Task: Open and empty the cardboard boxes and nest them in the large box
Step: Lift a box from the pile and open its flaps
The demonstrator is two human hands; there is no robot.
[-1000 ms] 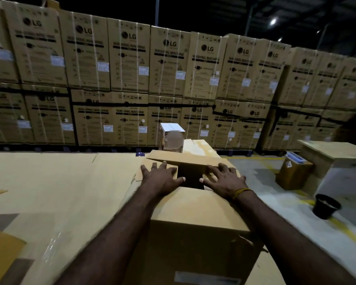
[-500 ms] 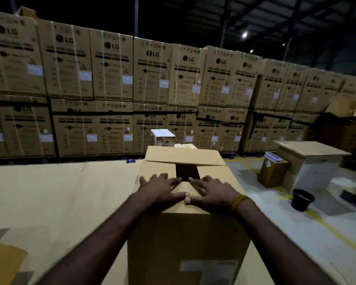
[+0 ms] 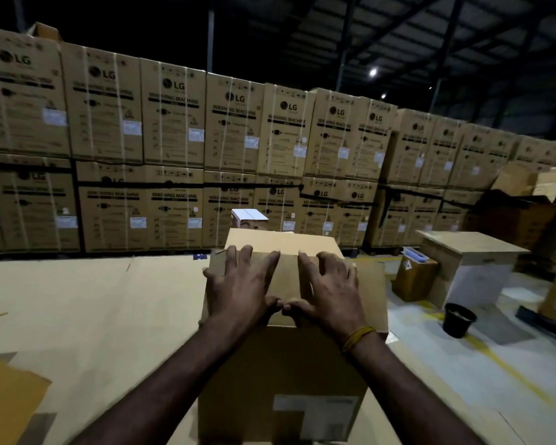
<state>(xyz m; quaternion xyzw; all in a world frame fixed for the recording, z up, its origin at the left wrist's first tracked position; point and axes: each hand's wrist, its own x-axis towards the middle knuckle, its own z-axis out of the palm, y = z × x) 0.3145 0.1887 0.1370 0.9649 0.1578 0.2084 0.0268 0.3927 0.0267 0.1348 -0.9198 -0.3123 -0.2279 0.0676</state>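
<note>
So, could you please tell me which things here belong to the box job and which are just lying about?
Job:
- cardboard box, flaps folded shut
- left hand and right hand, pressing its top

Lying about:
- stacked washing machine cartons
- black bucket
- small white box
- small brown carton

A black bucket (image 3: 459, 320) stands on the floor near stacked washing-machine cartons (image 3: 231, 123).
</note>
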